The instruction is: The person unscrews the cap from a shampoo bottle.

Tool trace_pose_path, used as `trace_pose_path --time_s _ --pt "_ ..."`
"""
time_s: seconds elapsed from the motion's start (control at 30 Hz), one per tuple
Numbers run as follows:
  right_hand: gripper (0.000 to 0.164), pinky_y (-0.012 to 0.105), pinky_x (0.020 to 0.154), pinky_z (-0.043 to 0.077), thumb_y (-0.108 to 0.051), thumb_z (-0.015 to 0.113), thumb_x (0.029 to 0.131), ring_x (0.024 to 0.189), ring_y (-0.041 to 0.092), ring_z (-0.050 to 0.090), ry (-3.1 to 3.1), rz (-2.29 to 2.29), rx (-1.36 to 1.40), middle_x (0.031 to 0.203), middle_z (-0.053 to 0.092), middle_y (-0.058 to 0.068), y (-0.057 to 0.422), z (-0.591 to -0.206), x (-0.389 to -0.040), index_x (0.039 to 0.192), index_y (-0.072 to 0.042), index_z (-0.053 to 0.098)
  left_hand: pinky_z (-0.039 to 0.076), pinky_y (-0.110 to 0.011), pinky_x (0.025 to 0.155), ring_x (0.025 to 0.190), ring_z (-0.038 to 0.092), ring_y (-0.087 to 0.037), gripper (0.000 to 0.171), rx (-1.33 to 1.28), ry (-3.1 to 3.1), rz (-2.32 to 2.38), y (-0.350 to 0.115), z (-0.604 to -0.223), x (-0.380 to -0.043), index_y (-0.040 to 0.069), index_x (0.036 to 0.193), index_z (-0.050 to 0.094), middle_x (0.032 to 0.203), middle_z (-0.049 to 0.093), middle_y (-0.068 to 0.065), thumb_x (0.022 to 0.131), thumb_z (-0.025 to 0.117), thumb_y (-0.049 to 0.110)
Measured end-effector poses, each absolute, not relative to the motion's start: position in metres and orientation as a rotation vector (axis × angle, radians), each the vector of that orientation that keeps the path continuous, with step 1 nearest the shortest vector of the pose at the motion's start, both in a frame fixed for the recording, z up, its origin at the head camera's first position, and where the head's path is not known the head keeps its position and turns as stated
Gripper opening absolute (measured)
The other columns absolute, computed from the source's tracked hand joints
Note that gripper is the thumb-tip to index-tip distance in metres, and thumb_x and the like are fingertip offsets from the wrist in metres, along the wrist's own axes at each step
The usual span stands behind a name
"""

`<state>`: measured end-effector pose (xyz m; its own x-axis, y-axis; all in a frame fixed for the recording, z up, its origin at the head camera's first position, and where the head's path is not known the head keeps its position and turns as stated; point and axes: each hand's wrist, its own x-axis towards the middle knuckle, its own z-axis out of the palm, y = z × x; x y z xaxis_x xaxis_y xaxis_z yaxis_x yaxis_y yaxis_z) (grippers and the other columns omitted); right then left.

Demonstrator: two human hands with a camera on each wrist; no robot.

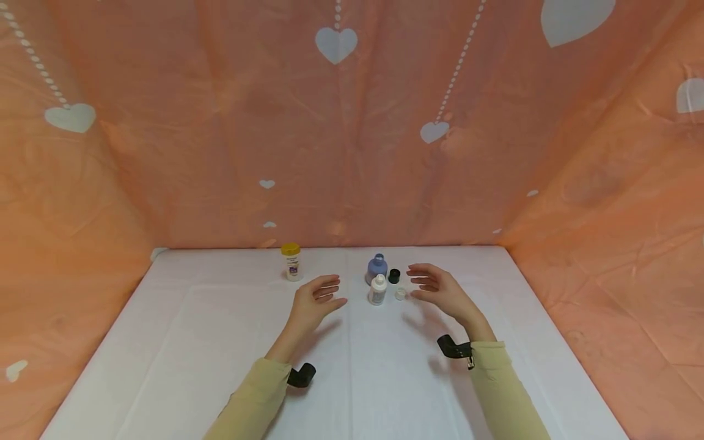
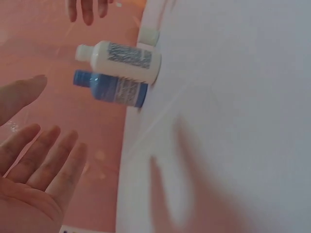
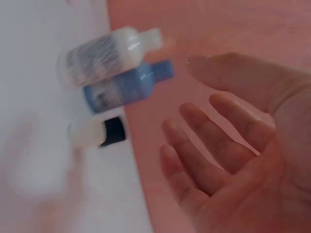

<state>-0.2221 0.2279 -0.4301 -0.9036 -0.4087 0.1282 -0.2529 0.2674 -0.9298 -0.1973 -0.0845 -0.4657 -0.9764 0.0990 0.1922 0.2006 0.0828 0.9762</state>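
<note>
A white bottle stood upright toward the far edge of the white surface, a little right of midway between its two far corners. A blue bottle stood just behind it, closer to that edge, its narrow neck pointing up. Just to the right of the pair, a black cap lay beside the blue bottle, and a white cap lay nearer the front, beside the white bottle. The left hand hung to the left of the bottles, its grip wide, thumb well apart from the lightly bent fingers, holding nothing. The right hand hovered just right of the caps, its grip equally wide and without a load. Neither touched a bottle. A jar with a yellow lid stood near the far edge, toward the far left corner from the bottles. Orange cloth with pale hearts rose behind that edge.
</note>
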Motion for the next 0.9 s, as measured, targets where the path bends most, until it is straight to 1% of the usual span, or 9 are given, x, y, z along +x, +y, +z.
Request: trace_pose_path --time_s 0.2,0.3,0.4,0.5,0.57,0.67,0.73,0.8,0.9 --pt "0.051 0.049 0.105 0.037 -0.005 0.069 0.088 0.123 0.04 0.047 2.384 -1.717 -0.711 0.132 0.053 0.015 0.217 -0.411 -0.22 0.136 -0.006 0.049 0.05 -0.036 0.092 0.109 0.061 -0.028 0.049 -0.316 -2.267 -2.026 -0.099 -0.461 -0.191 0.006 0.121 0.064 0.117 0.064 -0.01 0.075 0.082 0.006" --pt "0.049 0.043 0.102 0.041 -0.008 0.068 0.089 0.123 0.039 0.048 2.376 -1.719 -0.761 0.132 0.054 0.014 0.208 -0.399 -0.22 0.135 -0.007 0.049 0.05 -0.035 0.092 0.11 0.06 -0.03 0.049 -0.311 -2.268 -2.015 -0.107 -0.46 -0.189 0.005 0.121 0.063 0.117 0.064 -0.011 0.076 0.081 0.006" --pt "0.048 0.041 0.1 0.044 -0.007 0.066 0.09 0.123 0.042 0.047 2.334 -1.745 -0.804 0.131 0.053 0.018 0.196 -0.39 -0.221 0.135 -0.006 0.05 0.05 -0.036 0.092 0.111 0.059 -0.034 0.048 -0.296 -2.269 -2.01 -0.116 -0.461 -0.188 0.004 0.121 0.063 0.118 0.063 -0.013 0.077 0.08 0.006" --pt "0.045 0.043 0.1 0.043 -0.003 0.064 0.091 0.122 0.046 0.045 2.283 -1.773 -0.838 0.131 0.053 0.02 0.183 -0.385 -0.223 0.134 -0.003 0.05 0.048 -0.041 0.094 0.112 0.057 -0.037 0.048 -0.268 -2.266 -2.022 -0.126 -0.459 -0.185 0.0 0.122 0.062 0.12 0.062 -0.017 0.078 0.079 0.003" --pt "0.044 0.043 0.101 0.042 -0.001 0.062 0.092 0.122 0.044 0.046 2.277 -1.766 -0.848 0.13 0.054 0.018 0.173 -0.384 -0.226 0.134 -0.002 0.05 0.047 -0.044 0.095 0.113 0.056 -0.04 0.048 -0.248 -2.269 -2.017 -0.132 -0.455 -0.181 -0.004 0.123 0.06 0.121 0.06 -0.021 0.078 0.077 0.0" --pt "0.042 0.043 0.101 0.042 0.001 0.06 0.093 0.121 0.038 0.049 2.275 -1.735 -0.827 0.13 0.054 0.016 0.156 -0.377 -0.225 0.134 -0.001 0.05 0.048 -0.041 0.094 0.112 0.056 -0.04 0.049 -0.219 -2.272 -1.975 -0.144 -0.457 -0.179 -0.005 0.123 0.059 0.122 0.059 -0.023 0.079 0.078 0.003" --pt "0.042 0.042 0.1 0.043 0.002 0.059 0.092 0.12 0.035 0.05 2.27 -1.72 -0.816 0.13 0.054 0.017 0.144 -0.373 -0.225 0.133 0.0 0.05 0.05 -0.034 0.091 0.112 0.057 -0.04 0.049 -0.186 -2.275 -1.944 -0.152 -0.463 -0.18 -0.004 0.123 0.059 0.122 0.059 -0.024 0.079 0.079 0.005" --pt "0.042 0.041 0.099 0.044 0.001 0.059 0.093 0.119 0.033 0.051 2.255 -1.713 -0.803 0.13 0.054 0.018 0.134 -0.374 -0.228 0.134 0.0 0.05 0.051 -0.029 0.089 0.111 0.058 -0.037 0.05 -0.141 -2.282 -1.914 -0.162 -0.471 -0.185 -0.003 0.122 0.06 0.123 0.058 -0.024 0.078 0.08 0.008" --pt "0.042 0.039 0.098 0.045 -0.003 0.061 0.093 0.118 0.031 0.052 2.252 -1.71 -0.814 0.129 0.055 0.016 0.121 -0.385 -0.239 0.134 -0.002 0.051 0.051 -0.026 0.088 0.111 0.058 -0.038 0.051 -0.06 -2.301 -1.89 -0.174 -0.476 -0.189 -0.006 0.123 0.059 0.124 0.057 -0.026 0.078 0.08 0.006"
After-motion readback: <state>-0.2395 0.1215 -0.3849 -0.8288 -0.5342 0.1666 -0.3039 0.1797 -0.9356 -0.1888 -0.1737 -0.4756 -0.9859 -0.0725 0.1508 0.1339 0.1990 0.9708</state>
